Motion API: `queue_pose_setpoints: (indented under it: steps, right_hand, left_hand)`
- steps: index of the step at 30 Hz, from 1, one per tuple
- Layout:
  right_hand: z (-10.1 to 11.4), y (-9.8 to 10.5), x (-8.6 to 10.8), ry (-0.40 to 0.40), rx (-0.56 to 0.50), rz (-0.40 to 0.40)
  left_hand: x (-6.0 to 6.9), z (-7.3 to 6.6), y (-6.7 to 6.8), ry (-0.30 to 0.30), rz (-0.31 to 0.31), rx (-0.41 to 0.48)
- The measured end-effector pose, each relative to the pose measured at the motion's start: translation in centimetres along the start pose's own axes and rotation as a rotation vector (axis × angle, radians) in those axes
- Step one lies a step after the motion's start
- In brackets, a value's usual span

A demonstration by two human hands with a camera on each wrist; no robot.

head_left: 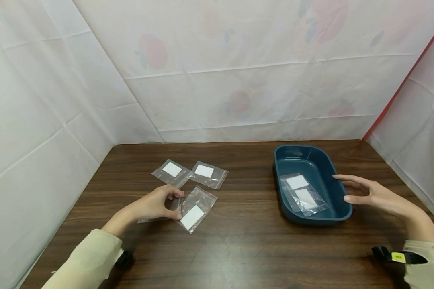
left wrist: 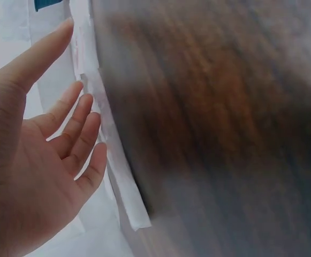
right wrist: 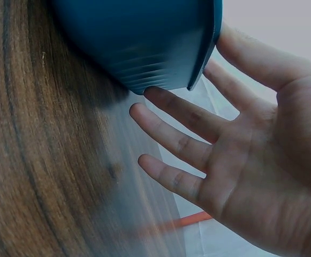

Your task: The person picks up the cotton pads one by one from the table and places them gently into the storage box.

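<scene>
My left hand [head_left: 152, 206] is over the table's left side, thumb tip at a clear zip bag [head_left: 203, 200] with a white label. Part of another bag [head_left: 144, 220] shows under that hand, mostly hidden. In the left wrist view the same hand [left wrist: 43, 144] has spread, relaxed fingers and no bag is visible. Behind it lie two more labelled zip bags, one on the left [head_left: 159, 173] and one on the right [head_left: 218, 175]. My right hand [head_left: 381, 196] is at the right rim of a blue bin [head_left: 322, 176], fingers extended; the right wrist view shows its thumb against the bin [right wrist: 144, 43].
Inside the bin, labelled zip bags [head_left: 312, 202] overlap near its front left. The dark wooden table [head_left: 231, 253] ends at white cloth walls [head_left: 246, 96] behind and on both sides. A red strip [head_left: 401, 94] runs up the right corner.
</scene>
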State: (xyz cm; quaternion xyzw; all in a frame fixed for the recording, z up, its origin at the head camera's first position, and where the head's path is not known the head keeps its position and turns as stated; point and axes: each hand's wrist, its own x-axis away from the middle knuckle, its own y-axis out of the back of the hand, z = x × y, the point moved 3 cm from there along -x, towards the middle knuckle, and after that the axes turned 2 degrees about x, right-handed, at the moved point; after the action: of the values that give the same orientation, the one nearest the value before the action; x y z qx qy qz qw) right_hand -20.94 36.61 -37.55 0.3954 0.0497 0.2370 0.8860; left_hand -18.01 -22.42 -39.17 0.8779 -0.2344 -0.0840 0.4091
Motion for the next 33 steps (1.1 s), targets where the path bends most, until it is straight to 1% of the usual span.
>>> queue_pose_setpoints:
  steps: [8, 12, 19, 23, 31, 33]
  right_hand:
    - [-0.19, -0.04, 0.02, -0.004, -0.003, -0.004]
    - [-0.19, -0.03, 0.03, -0.013, -0.006, -0.004]
    - [-0.10, -0.07, 0.02, -0.014, -0.009, -0.002]
    - [-0.12, -0.06, -0.01, -0.016, -0.007, -0.002]
    - [-0.05, -0.01, -0.06, -0.015, -0.016, 0.008]
    - [-0.06, 0.00, -0.04, -0.014, -0.010, 0.007]
  left_hand:
    - [-0.13, -0.31, -0.13, -0.011, -0.006, -0.055]
    - [-0.20, -0.19, -0.15, -0.018, -0.002, -0.076]
    - [-0.26, 0.28, -0.14, 0.003, 0.017, -0.062]
    - [-0.25, 0.42, -0.05, 0.005, 0.024, -0.061]
    - [-0.23, 0.40, 0.11, 0.022, 0.029, -0.027]
    - [-0.24, 0.41, 0.19, 0.029, 0.024, -0.038]
